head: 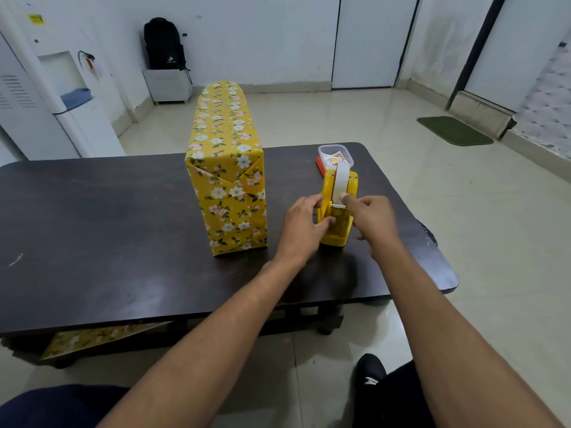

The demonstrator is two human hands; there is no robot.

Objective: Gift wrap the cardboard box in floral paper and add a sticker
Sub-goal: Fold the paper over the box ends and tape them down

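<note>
On the dark bench (pixel 108 227) the cardboard box (pixel 228 186) sits fully covered in floral paper, folded end facing the person, just left of the yellow tape dispenser (pixel 336 223). It looks light and stiff, but the paper is slick and creases easily, so hold the flat sides, not the flaps. The left hand (pixel 301 223) grip curls round the dispenser. The right hand (pixel 370 217) grip seems to pinch the tape (pixel 340 180) end, forearms outstretched.
</note>
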